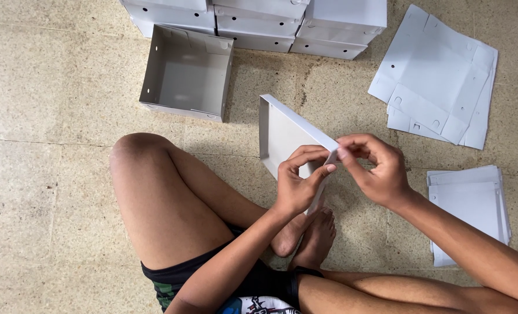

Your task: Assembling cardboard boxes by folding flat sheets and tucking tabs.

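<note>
Both the left hand (298, 185) and right hand (375, 167) pinch a corner of a half-folded white box lid (285, 135), an empty open box (187, 72) at ten o'clock.

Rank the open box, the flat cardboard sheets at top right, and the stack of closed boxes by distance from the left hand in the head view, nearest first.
From the left hand:
1. Open box, up and to its left on the floor.
2. Stack of closed boxes, along the top edge.
3. Flat cardboard sheets, far upper right, beyond the right hand.

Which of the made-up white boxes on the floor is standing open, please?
The lone box left of the hands, its empty inside showing; the others are stacked closed behind it.
</note>
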